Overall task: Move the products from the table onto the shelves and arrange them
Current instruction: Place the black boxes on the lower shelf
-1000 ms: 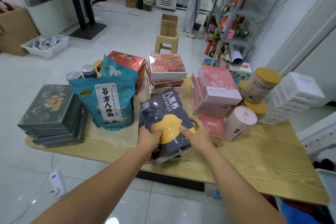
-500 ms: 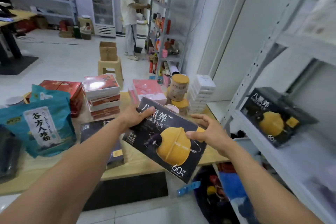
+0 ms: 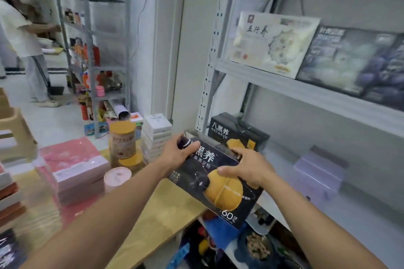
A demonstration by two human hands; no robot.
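Since half a second ago the view has swung further toward the shelving, and the dark box [image 3: 218, 183] has travelled from over the bench [image 3: 157, 209] edge to just short of the lower shelf [image 3: 360, 207]. It hangs in the air, tilted, its far end up at 12 o'clock nearly touching an identical box [image 3: 238, 133] already standing on that shelf. Both hands are closed on it: the left hand [image 3: 179, 152] wraps the far left corner at 10 o'clock, the right hand [image 3: 247, 166] lies over the right edge at 2 o'clock, fingers curled round. To judge by its flat faces and sharp corners, the box is stiff card, light enough to carry easily; its glossy print may be slippery, so holding by opposite edges seems wise. A lilac box [image 3: 317, 172] sits further along at 3 o'clock, leaving free shelf between the two
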